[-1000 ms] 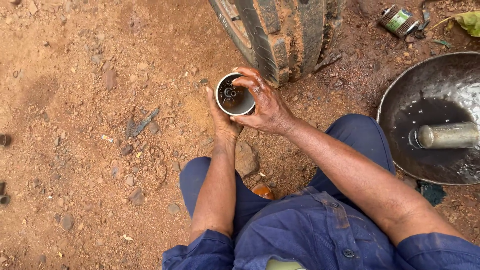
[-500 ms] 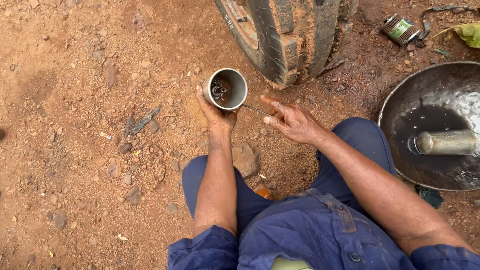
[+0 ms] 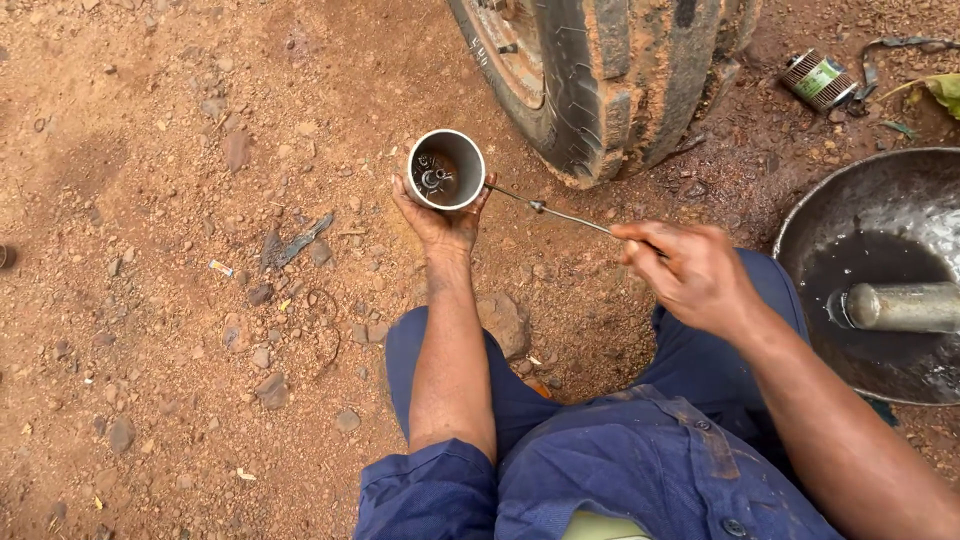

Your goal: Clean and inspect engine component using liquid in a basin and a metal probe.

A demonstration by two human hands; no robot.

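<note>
Grey metal cup-shaped housing (image 3: 446,169) cradled from below in left hand (image 3: 440,222), fingers curled around its wall, open mouth tipped up toward the eye so the small fittings and dark oily residue at the bottom show. Right hand (image 3: 692,272) pinched shut on the near end of a thin metal rod (image 3: 556,212), far tip touching the housing's rim at the right side, slanted low as if to reach inside. Both held out over red dirt ground (image 3: 160,300) just in front of a muddy tyre (image 3: 610,80). Off to the right, dented metal basin (image 3: 850,200) with dark liquid and a metal cylinder (image 3: 900,306) lying in it. Cylindrical filter (image 3: 818,80) near the top edge.
</note>
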